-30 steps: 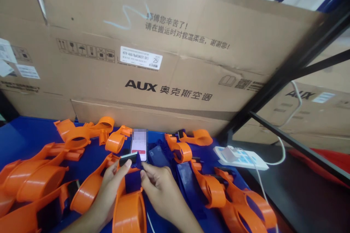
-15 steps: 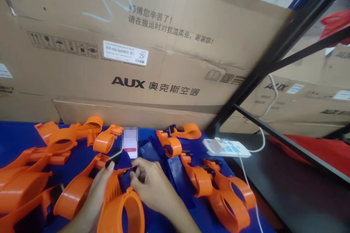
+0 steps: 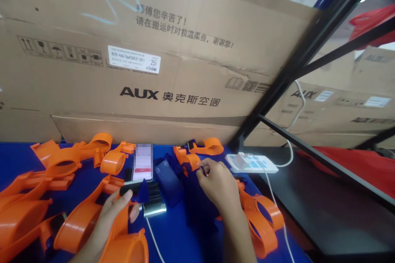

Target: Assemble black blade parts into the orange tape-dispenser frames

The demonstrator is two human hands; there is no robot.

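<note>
Head view: at 7 o'clock, we grip the orange holder [image 3: 126,248] with our left hand [image 3: 112,211], fingers curled around its handle and thumb on its black toothed end [image 3: 135,189]. Between 5 and 6 o'clock, our right hand [image 3: 219,185] has its fingers narrowed, pinching dark blue film [image 3: 196,197]. A lit phone [image 3: 142,166] lies at 8 o'clock, near our left hand; a white power strip [image 3: 263,164] sits at 4 o'clock.
</note>
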